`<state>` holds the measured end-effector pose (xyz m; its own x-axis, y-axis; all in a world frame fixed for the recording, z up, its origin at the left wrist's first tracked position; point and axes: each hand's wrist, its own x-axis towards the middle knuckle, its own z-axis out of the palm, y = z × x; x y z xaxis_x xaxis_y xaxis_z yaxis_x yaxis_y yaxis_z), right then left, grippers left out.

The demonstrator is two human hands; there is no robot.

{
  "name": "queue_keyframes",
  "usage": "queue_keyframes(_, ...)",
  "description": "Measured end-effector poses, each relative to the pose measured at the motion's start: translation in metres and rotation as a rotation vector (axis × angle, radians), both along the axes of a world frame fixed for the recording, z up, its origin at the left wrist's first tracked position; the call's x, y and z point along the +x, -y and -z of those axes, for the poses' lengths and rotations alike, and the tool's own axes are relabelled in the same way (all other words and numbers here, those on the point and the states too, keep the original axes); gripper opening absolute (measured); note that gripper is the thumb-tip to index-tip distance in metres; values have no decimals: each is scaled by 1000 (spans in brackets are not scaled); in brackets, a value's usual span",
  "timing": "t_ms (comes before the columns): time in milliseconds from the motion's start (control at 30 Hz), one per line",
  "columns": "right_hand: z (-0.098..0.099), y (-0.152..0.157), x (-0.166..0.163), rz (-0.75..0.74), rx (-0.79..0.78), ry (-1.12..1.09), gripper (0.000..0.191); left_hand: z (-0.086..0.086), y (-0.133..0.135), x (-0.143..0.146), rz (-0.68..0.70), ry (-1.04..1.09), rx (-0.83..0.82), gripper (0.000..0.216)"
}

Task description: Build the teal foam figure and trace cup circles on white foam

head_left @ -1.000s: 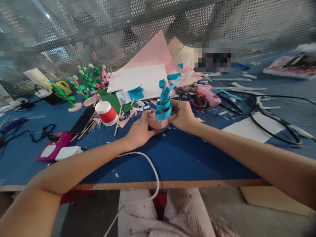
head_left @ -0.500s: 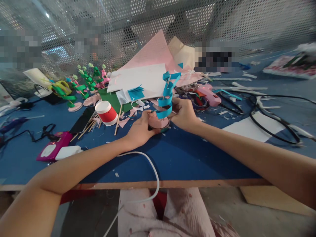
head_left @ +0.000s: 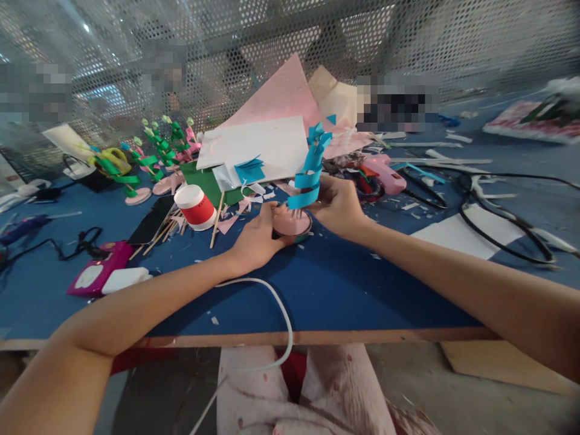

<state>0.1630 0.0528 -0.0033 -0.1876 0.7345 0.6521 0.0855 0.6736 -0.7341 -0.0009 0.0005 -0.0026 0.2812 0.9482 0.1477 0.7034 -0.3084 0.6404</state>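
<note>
My left hand (head_left: 257, 243) grips the rim of a round, pink-topped base (head_left: 292, 225), its fingers curled round the near left side. Above the base rises a blue paper spiral (head_left: 304, 199), tilted to the right, with folded blue paper pieces at its top. My right hand (head_left: 341, 206) is closed at the spiral's right side and seems to pinch it; its fingertips are partly hidden behind the paper. Thin stick-like pieces show between the spiral's lower edge and the base. Folded blue paper (head_left: 250, 170) lies on white sheets behind my left hand.
A red-and-white cup (head_left: 196, 208), wooden sticks (head_left: 217, 220) and a phone (head_left: 153, 222) lie to the left. Green spiral paper plants (head_left: 129, 181) stand farther back. At right are a pink glue gun (head_left: 384, 174) and black cables (head_left: 471, 217). A white cord (head_left: 283, 308) crosses the table edge (head_left: 344, 336).
The blue spiral has tilted farther right and its lower edge has risen a little, showing more of the pink base. My right hand has shifted slightly right; my left hand stays put.
</note>
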Motion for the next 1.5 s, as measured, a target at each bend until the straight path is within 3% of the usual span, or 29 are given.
queue_keyframes(1333,5,1,-1,1,-3,58,23,2,-1,-1,13,18,-23,59)
queue_keyframes(1500,4,1,-2,13,16,-58,24,0,1,0,9,11,5,59)
